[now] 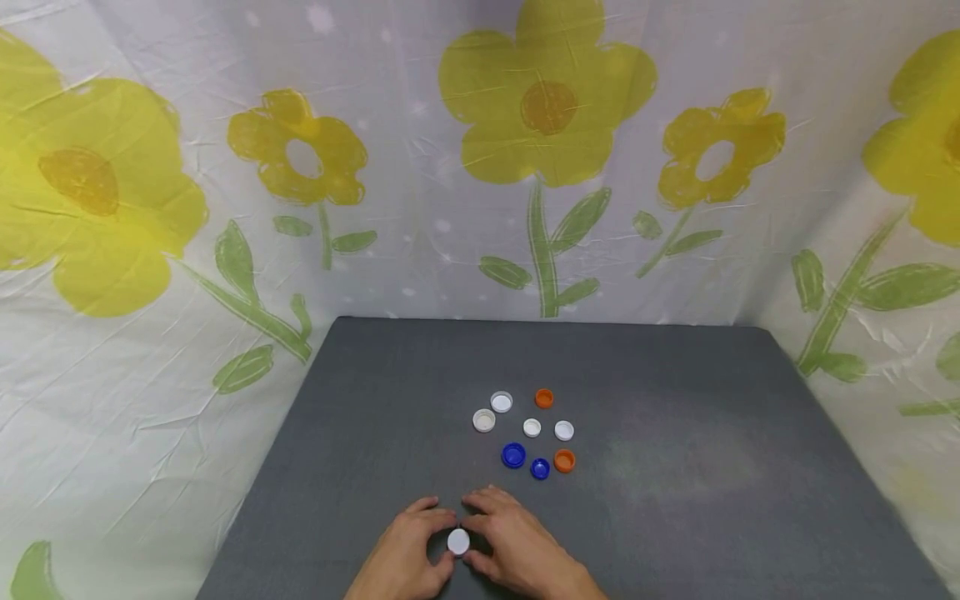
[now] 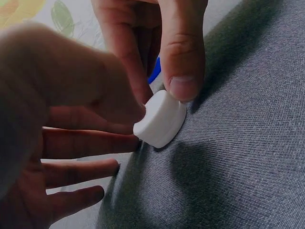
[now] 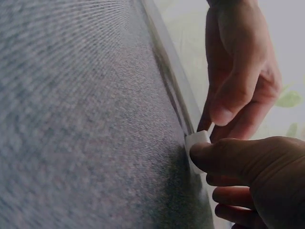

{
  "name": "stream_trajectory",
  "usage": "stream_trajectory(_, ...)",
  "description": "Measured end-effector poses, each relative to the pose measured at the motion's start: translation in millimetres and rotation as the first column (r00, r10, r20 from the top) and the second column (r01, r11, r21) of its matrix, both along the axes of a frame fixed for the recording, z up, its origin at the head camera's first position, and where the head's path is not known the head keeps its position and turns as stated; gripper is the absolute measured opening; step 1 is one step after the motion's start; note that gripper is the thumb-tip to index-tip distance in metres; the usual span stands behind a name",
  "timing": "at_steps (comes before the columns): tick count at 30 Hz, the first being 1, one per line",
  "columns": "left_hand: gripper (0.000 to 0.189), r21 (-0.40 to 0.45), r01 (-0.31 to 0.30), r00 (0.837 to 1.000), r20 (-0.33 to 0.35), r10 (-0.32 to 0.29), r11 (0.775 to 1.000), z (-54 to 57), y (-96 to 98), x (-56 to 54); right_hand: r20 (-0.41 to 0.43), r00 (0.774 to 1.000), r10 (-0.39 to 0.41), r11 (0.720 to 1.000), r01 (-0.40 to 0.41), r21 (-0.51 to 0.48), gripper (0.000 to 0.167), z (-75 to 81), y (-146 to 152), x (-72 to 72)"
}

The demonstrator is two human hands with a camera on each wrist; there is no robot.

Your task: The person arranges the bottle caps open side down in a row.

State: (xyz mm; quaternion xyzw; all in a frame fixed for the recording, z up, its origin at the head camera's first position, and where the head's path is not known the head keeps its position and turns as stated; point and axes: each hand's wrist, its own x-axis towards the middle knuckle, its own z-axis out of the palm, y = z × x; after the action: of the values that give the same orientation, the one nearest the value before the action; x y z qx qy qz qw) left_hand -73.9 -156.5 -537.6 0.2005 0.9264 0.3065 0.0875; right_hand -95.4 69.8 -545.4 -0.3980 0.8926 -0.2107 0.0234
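Close to the near edge of the dark table (image 1: 645,533), a white bottle cap (image 1: 458,542) sits between my two hands. My left hand (image 1: 411,546) pinches its left side with thumb and forefinger, the other fingers spread out behind. From the other side my right hand (image 1: 517,542) holds it, its thumb (image 3: 202,155) pressed on the cap's side. In the left wrist view the white cap (image 2: 161,119) shows a thick side wall with a faint seam, close over the cloth surface.
Beyond my hands lies a loose group of caps: blue ones (image 1: 513,455), orange ones (image 1: 564,460) and several white ones (image 1: 483,420). A flower-printed curtain (image 1: 420,250) hangs along the table's back and sides.
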Motion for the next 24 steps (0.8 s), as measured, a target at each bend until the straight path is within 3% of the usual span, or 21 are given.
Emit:
stream_trajectory(3, 0.037, 0.001, -0.02, 1.0, -0.009, 0.02, 1.0, 0.3, 0.8, 0.1, 0.009, 1.0, -0.022, 1.0, 0.022, -0.01, 0.038, 0.8, 2.2, -0.4)
stream_trajectory(6, 0.037, -0.024, -0.04, 0.996, -0.078, 0.038, 0.999, 2.4, 2.2, 0.0, 0.006, 0.999, -0.052, 0.999, 0.052, -0.013, 0.038, 3.2, 5.2, -1.9)
stream_trajectory(10, 0.039, -0.05, -0.073, 0.984, -0.164, 0.064, 0.996, 7.6, 5.4, -3.6, -0.057, 0.994, -0.089, 0.996, 0.088, -0.019, 0.039, 6.9, 10.7, -6.5)
stream_trajectory(18, 0.042, -0.056, -0.077, 0.937, -0.345, 0.053, 0.995, 15.3, 10.1, -21.7, -0.159, 0.973, -0.167, 0.985, 0.16, -0.059, 0.04, 11.4, 25.4, -18.8)
stream_trajectory(24, 0.043, -0.054, -0.041, 0.906, -0.423, 0.015, 0.998, 23.6, 17.4, -40.0, -0.231, 0.944, -0.236, 0.968, 0.208, -0.139, 0.044, 17.0, 41.0, -32.7)
